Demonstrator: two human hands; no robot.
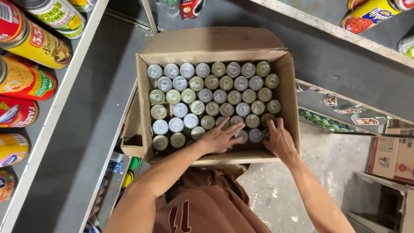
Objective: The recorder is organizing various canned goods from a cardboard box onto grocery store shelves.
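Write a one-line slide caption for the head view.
Both hands, left and right, reach into a cardboard box packed with pull-tab cans.

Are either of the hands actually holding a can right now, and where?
Cannot tell. Left hand and right hand rest on can tops in the cardboard box; no grip shows.

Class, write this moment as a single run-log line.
left hand: flat on can tops | right hand: on cans by box wall | cardboard box: open, full of cans
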